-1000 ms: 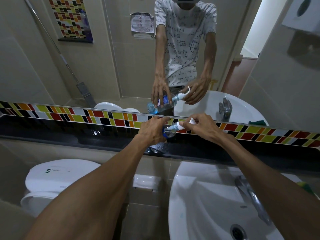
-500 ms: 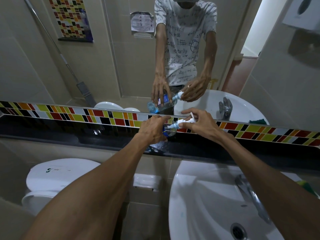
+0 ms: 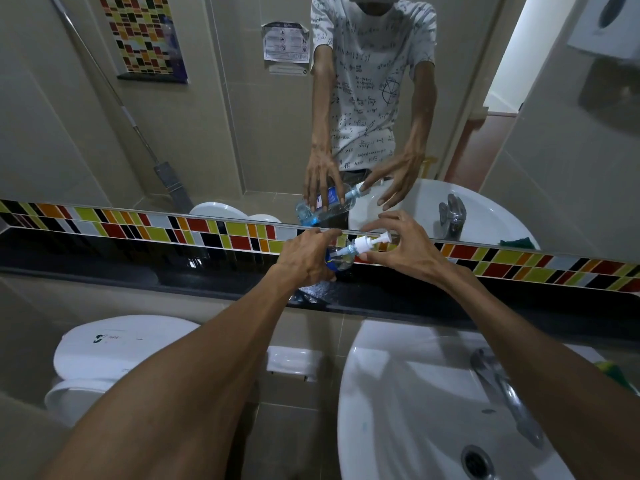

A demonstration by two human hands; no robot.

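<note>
A clear pump bottle (image 3: pixel 341 259) with a blue label and a little blue liquid lies tilted over the black ledge (image 3: pixel 173 275) under the mirror. My left hand (image 3: pixel 304 258) grips its body from above and hides most of it. The white pump head (image 3: pixel 363 244) points right toward my right hand (image 3: pixel 412 251). That hand's fingers are spread around the pump, with the thumb touching the collar from below and the index finger stretched above it. The mirror (image 3: pixel 242 133) repeats both hands and the bottle.
A white sink (image 3: pixel 398 393) with a chrome faucet (image 3: pixel 502 386) and drain sits below right. A green sponge (image 3: pixel 613 370) lies at its right rim. A toilet (image 3: pixel 114 348) stands at the left and a white soap dish (image 3: pixel 292 363) hangs on the wall between.
My right hand has loosened from a tight grip on the pump head to spread fingers. The pump head now stands further out of the bottle neck. The left hand holds still.
</note>
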